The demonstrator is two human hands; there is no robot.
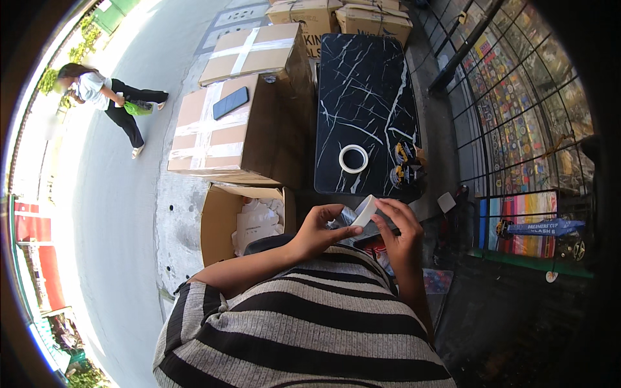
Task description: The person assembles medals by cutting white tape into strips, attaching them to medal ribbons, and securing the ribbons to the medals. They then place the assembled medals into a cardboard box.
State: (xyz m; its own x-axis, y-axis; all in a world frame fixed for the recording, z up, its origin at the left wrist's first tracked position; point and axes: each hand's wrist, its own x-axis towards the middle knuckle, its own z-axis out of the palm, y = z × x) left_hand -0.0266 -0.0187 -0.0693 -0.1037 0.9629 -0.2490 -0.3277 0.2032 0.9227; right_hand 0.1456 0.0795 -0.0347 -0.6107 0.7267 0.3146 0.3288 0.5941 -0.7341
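Note:
A roll of white tape [366, 211] is held on edge between my two hands, just in front of my striped shirt. My left hand [317, 231] grips its left side, with the thumb at the lower rim and the fingers bent behind. At the right rim, the fingertips and thumb of my right hand [402, 226] pinch the roll. Beyond them, a second roll of white tape [353, 158] lies flat on a black marble-patterned table [362, 84]. Small black, yellow and blue objects [405, 165] sit at the table's near right corner; their kind is unclear.
Taped cardboard boxes [213, 132] line the table's left, with a phone [231, 103] on one. An open carton [217, 223] of paper scraps stands near my left elbow. A metal grille [479, 129] with hanging goods borders the right. Someone in a white top [96, 89] walks along the street.

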